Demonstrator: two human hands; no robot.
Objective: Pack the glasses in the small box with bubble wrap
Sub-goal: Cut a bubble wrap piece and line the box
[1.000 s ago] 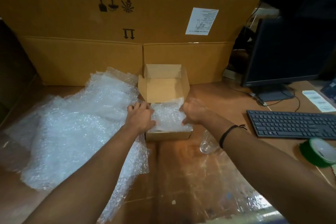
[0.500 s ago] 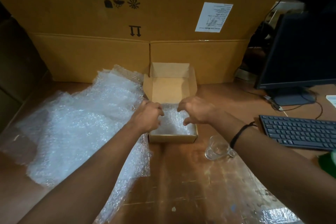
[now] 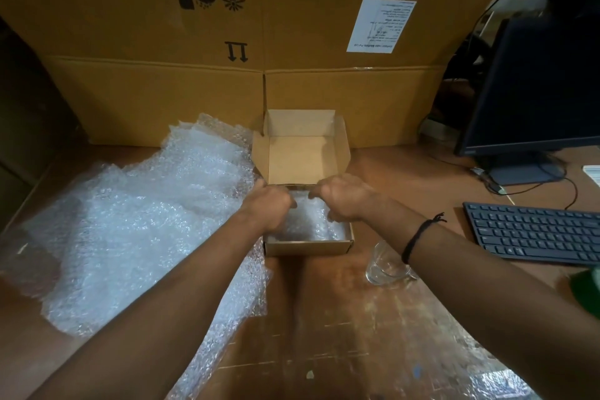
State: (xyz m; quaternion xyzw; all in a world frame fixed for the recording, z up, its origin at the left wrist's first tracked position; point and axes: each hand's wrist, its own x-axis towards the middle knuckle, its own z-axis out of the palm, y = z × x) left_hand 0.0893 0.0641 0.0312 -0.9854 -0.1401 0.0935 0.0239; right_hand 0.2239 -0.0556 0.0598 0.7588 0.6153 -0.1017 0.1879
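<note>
- Left hand [image 3: 269, 204] and right hand [image 3: 344, 201] curl into the small box [image 3: 308, 247] over its bubble wrap lining [image 3: 310, 224]; pinching or pressing, cannot tell.
- Glass [image 3: 381, 266] rests on the worktop [image 3: 324, 318] beside the box: likely light, slippery, fragile; grip its body.

Packing station: stacked shipping cartons [image 3: 201, 42], monitor [image 3: 539, 88], keyboard [image 3: 535, 232], bubble wrap [image 3: 130, 221].

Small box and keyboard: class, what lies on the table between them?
Head view: a clear glass sits on the wooden table between them, partly hidden by the right forearm.
</note>
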